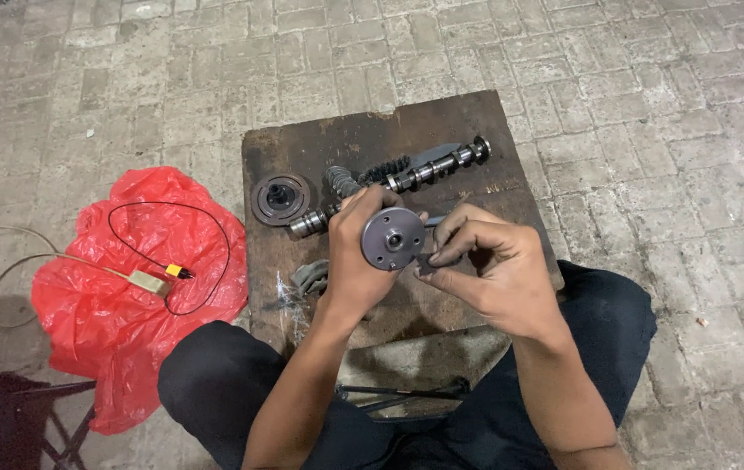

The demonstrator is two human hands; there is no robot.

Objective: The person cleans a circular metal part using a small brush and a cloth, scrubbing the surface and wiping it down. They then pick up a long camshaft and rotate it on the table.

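My left hand [356, 252] grips a round grey metal disc with a hub and small holes [393, 238], its flat face turned up toward me. My right hand [485, 265] is beside it, fingers pinched on a small dark piece [425, 263] at the disc's lower right edge. Both hands hover over a dark wooden board [298, 157]. On the board behind them lies a long metal camshaft [433, 169] running from lower left to upper right, with a dark coiled spring-like part [340, 182] next to it.
A dark round pulley-like disc [279, 198] sits at the board's left. A small grey part [309, 276] lies near the left wrist. A red plastic bag [128, 287] with a black wire and a small yellow connector [177, 271] lies on the brick paving [650, 104] to the left.
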